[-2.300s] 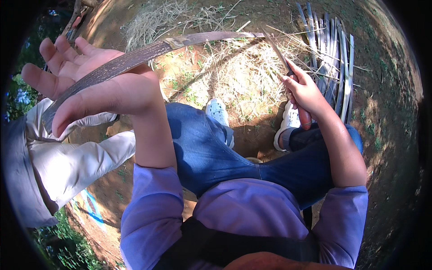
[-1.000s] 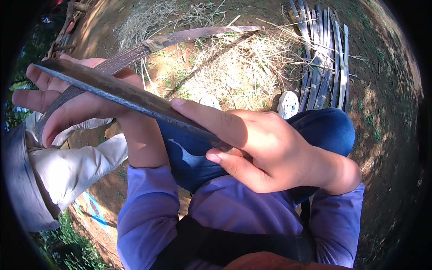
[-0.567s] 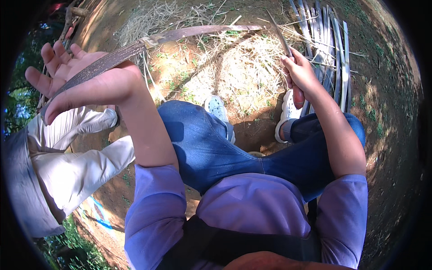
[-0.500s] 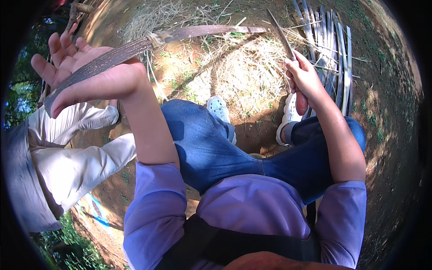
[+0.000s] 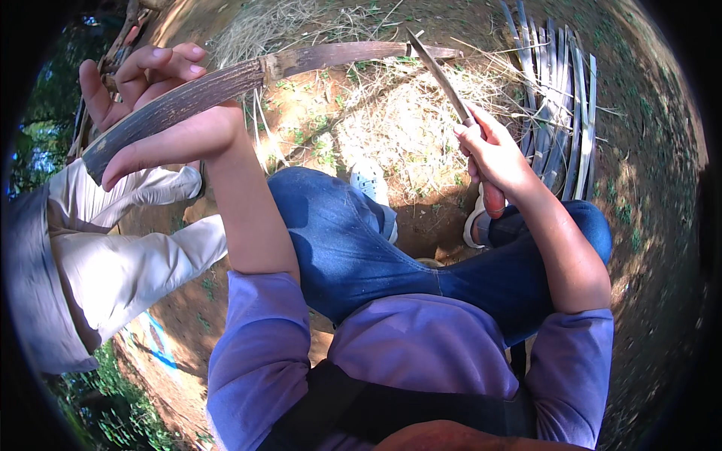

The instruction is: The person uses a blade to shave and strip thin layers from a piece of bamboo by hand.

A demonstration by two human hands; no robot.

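Note:
A long, dark split bamboo strip [image 5: 226, 81] with a pale node runs from my left hand across to the right. My left hand [image 5: 180, 134] carries its broad end, the palm and thumb along the near side, the fingers bent loosely at the far edge. In my right hand [image 5: 495, 156] is a knife [image 5: 444, 81], its reddish handle [image 5: 492, 201] showing below my fist. The blade points up and left, and its tip overlaps the thin end of the strip; whether they touch I cannot tell.
Several dark split strips [image 5: 558, 98] lie in a bundle on the ground at the right. Pale shavings [image 5: 398, 113] cover the earth ahead of my shoes. A person in light trousers [image 5: 128, 263] is close on my left.
My right hand has brought the knife left and slightly down, so its blade now crosses the strip's thin end. The fingers of my left hand have curled in, and the strip has shifted slightly right.

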